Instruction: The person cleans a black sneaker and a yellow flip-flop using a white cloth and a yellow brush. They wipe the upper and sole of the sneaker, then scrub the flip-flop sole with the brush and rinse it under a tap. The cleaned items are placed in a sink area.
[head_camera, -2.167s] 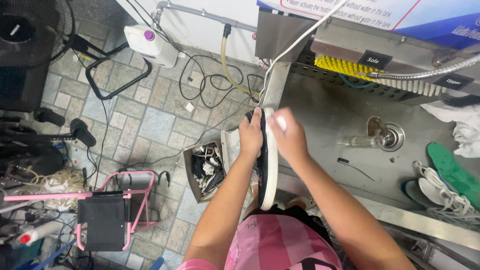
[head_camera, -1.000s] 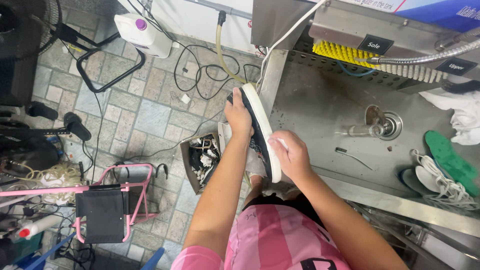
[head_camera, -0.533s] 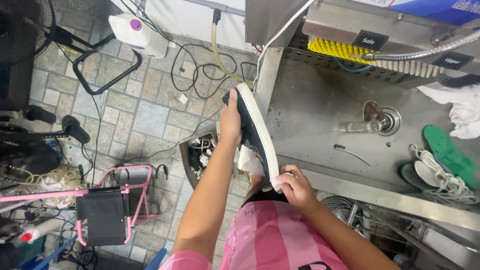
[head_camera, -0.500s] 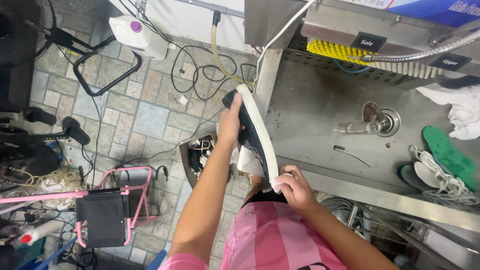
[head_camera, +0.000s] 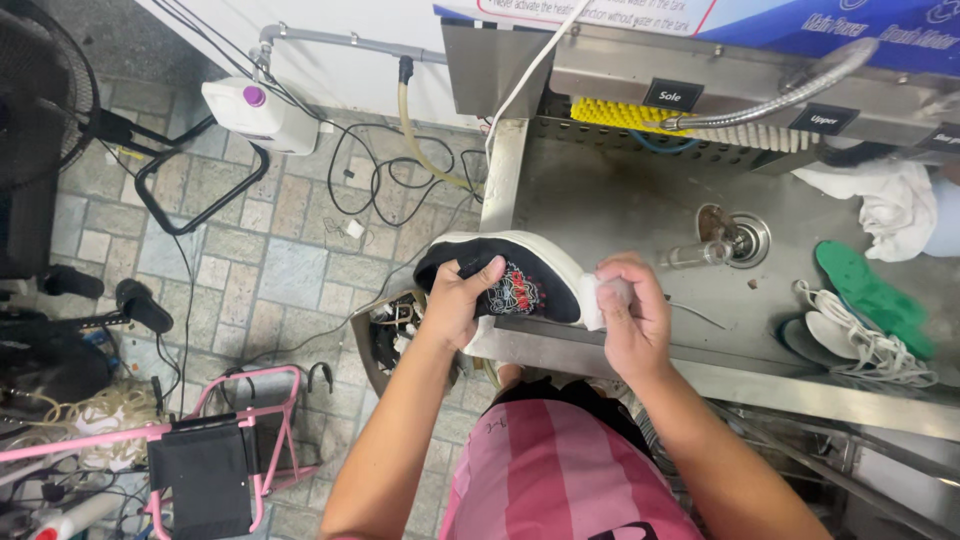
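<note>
The person's left hand is gripping a black shoe with a white sole and a red patch, fingers curled over its upper, holding it sideways over the front edge of the steel counter. The right hand is pinching a small white pad against the shoe's end. Two small black rectangular signs are sitting on the machine above a yellow brush. A white jug with a purple cap is standing on the tiled floor.
</note>
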